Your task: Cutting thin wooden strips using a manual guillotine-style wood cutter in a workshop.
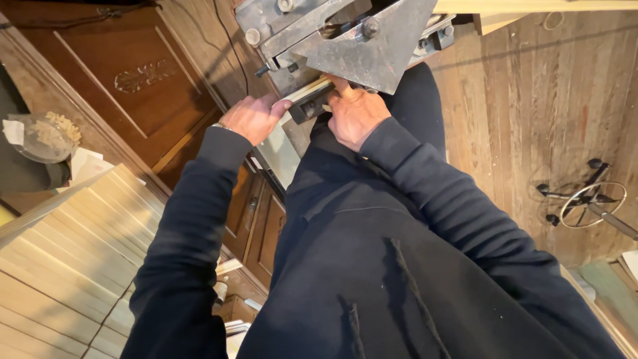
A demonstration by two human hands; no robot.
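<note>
Upper centre of the frame: your left hand [251, 118] and right hand [355, 114] each pinch a pale wood strip [307, 92] under the grey metal machine [345, 36], its long axis running between both grips, right hand nearer the blade plate; stacked pale boards [73, 252] lower left, plank floor [531, 100] right

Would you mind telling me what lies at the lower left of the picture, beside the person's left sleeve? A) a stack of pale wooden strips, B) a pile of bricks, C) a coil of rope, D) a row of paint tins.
A: a stack of pale wooden strips lies side by side at the lower left, next to the dark left sleeve, while both hands work up at the metal machine.
</note>
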